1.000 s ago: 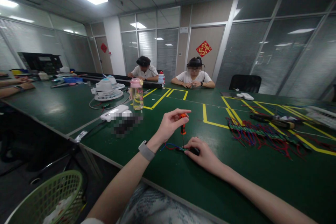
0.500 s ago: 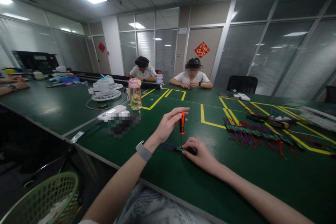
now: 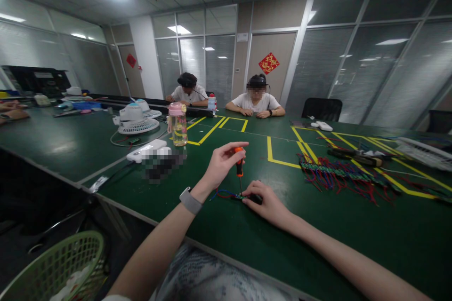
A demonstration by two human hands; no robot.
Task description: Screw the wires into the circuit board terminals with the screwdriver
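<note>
An orange and black screwdriver (image 3: 239, 168) stands nearly upright, its handle top gripped by the fingers of my left hand (image 3: 223, 162). Its thin shaft reaches down to a small green circuit board (image 3: 238, 196) on the table. My right hand (image 3: 263, 200) rests on the tabletop with thumb and fingertips closed on the board's right end, beside a dark part half hidden under the fingers. Red and blue wires (image 3: 223, 192) curl out from the board's left side.
Several wired green boards (image 3: 339, 169) lie in a row at the right, near pliers (image 3: 356, 156). At the left are a pink-lidded bottle (image 3: 179, 124), a white power strip (image 3: 146, 150) and white fans (image 3: 137, 124). Two people sit across the green table (image 3: 282, 225). A green basket (image 3: 70, 249) stands below.
The fingers of my left hand have shifted around the screwdriver handle, with the index finger stretched out. My right hand stays at the board. The whole view has moved slightly.
</note>
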